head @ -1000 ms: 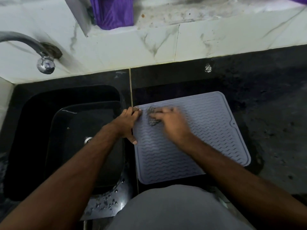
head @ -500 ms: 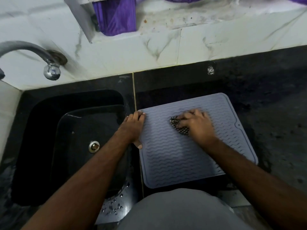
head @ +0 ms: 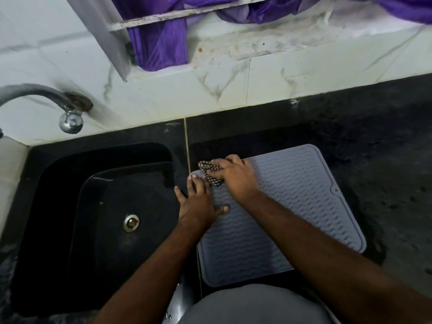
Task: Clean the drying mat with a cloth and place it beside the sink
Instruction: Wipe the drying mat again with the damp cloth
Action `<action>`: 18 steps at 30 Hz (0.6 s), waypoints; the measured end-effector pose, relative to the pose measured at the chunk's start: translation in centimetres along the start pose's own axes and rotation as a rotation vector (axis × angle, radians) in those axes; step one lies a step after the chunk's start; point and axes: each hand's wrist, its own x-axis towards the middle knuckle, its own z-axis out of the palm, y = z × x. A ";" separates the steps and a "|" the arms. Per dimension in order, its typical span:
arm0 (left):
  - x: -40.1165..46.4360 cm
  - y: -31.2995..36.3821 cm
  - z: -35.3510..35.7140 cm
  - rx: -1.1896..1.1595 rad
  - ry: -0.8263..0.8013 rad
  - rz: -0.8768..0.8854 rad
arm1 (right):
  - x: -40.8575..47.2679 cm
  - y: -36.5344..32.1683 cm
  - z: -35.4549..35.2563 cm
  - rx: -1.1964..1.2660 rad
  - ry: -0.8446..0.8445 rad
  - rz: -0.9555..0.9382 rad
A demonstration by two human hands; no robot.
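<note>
At the mat's (head: 292,206) far left corner, right by the sink (head: 93,218), the right hand (head: 236,178) is pressing a checked cloth (head: 211,175) down, fingers curled over the bunched fabric so it is staying under the palm while it rubs. Some of the cloth is poking out past the fingertips, over the mat's edge onto the dark counter (head: 385,171). Meanwhile the left hand (head: 198,202) is lying flat, fingers spread and straight, on the mat's left edge, thumb out across the ridges; my read is that it is pinning the mat so the scrubbing is not dragging it towards the basin. As for the mat, it is lying flat on the counter, its left edge running along the sink's right rim, ribbed side up. Judging by that, the wiping is under way and the placing is looking nearly settled; the near half is partly hidden by the forearms.
</note>
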 end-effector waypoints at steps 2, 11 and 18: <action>0.3 0.7 -0.3 0.027 -0.028 0.008 | -0.3 2.4 -0.8 -0.024 -0.008 0.041; 2.1 2.6 -3.1 -0.030 -0.241 -0.087 | -4.7 14.3 -6.8 -0.211 -0.026 0.203; 1.9 3.0 -2.9 -0.040 -0.243 -0.117 | -7.3 18.2 -9.4 -0.301 0.025 0.322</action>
